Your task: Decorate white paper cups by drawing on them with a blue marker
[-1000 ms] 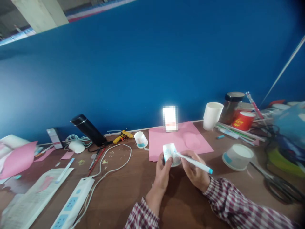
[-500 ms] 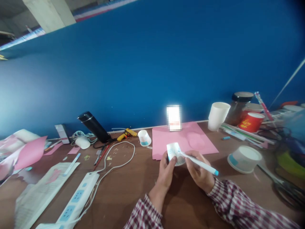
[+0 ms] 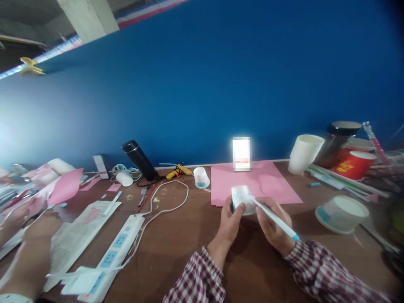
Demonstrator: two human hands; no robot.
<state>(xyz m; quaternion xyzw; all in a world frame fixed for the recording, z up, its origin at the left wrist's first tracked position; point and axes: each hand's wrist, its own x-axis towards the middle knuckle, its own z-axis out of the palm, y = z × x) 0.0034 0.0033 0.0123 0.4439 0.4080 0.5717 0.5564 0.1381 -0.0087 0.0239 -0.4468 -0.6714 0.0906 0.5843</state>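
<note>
Just now our left hand (image 3: 232, 216) clasps the cup (image 3: 241, 200) on its left while our right hand (image 3: 273, 221) grips the marker (image 3: 273, 219), its tip at the cup's right, its shaft slanting near-right over the counter (image 3: 176, 248).

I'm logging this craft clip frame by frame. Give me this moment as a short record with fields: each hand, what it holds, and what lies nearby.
left hand: left hand grips a small white paper cup with blue print
right hand: right hand holds a white marker with a blue end, tip at the cup
surface: brown wooden table
behind cup: pink paper sheet
right of hands: upturned white paper bowl with a blue band
left of hands: white power strip
far left: another person's arm
</note>
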